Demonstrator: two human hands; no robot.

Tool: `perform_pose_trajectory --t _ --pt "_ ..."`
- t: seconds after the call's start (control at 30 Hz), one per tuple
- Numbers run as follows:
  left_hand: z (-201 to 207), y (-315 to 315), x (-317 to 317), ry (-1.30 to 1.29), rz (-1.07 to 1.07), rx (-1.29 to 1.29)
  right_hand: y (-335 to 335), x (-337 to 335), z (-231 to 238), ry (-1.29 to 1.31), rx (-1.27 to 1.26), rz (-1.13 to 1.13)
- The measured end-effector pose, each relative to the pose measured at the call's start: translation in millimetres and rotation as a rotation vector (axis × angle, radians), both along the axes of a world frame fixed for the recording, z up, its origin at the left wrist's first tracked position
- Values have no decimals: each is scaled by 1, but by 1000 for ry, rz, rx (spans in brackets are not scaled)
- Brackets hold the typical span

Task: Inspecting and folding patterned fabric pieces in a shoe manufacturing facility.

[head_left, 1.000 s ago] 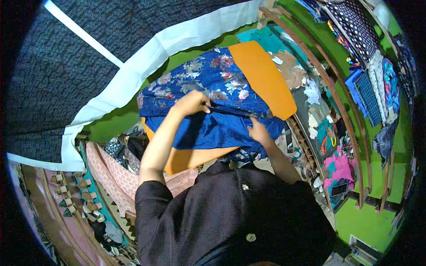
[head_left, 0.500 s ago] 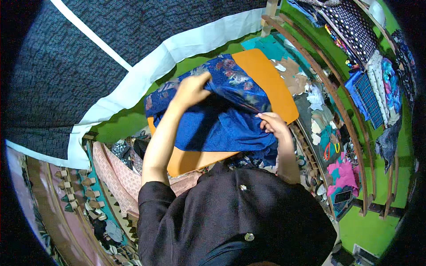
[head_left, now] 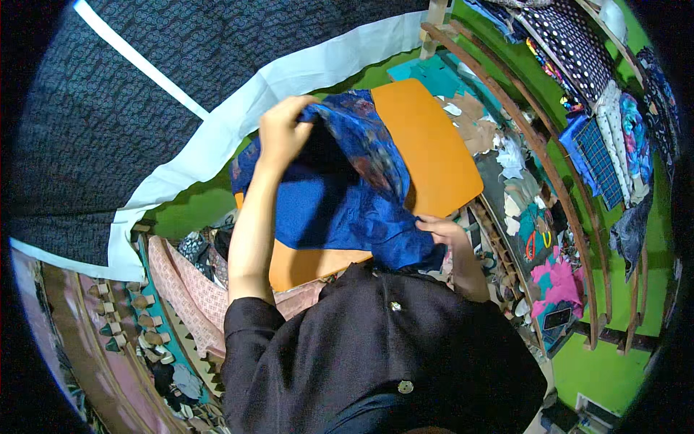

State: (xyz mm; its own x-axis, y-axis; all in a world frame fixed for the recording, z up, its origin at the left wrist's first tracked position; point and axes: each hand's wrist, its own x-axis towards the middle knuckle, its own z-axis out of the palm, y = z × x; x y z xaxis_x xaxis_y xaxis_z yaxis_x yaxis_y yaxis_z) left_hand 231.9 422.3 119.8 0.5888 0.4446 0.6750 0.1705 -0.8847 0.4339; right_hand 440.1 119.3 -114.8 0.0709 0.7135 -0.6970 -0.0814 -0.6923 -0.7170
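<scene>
A blue floral cloth (head_left: 376, 210) lies partly over an orange-yellow board (head_left: 434, 145), with its upper edge lifted into a fold. My left hand (head_left: 285, 134) pinches that raised edge at the far side, and a dark hollow shows beneath it. Lower down on the right, my right hand (head_left: 441, 230) grips a gathered corner of the same cloth near the board's right edge. The plain blue underside shows below the fold, while the flowered face turns toward the right.
Scraps of paper and cloth cover a surface at right, with orange-handled scissors (head_left: 531, 244), a pink cloth (head_left: 558, 286) and a phone (head_left: 557, 319). Curved wooden rails (head_left: 535, 137) run beyond. A pink patterned cloth (head_left: 186, 289) hangs at left; folded fabrics (head_left: 571, 43) sit upper right.
My left hand has moved left and up, raising the cloth's edge. My right hand has drawn its corner down toward me, baring more of the board at right.
</scene>
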Motion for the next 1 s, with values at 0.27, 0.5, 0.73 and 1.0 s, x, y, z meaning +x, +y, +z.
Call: perform_pose_trajectory --t 0.27,0.5,0.73,1.0 --pt "-18 32 -6 -136 187 -265 1 -30 -37 -1020 331 -85" --pt "-48 42 -2 -211 323 -421 6 -99 -19 -378 398 442" --pt "-50 27 11 -9 280 -391 -34 -37 -44 -7 57 503" --pt "-75 21 -8 -95 230 -446 -64 39 169 -1536 359 -622"
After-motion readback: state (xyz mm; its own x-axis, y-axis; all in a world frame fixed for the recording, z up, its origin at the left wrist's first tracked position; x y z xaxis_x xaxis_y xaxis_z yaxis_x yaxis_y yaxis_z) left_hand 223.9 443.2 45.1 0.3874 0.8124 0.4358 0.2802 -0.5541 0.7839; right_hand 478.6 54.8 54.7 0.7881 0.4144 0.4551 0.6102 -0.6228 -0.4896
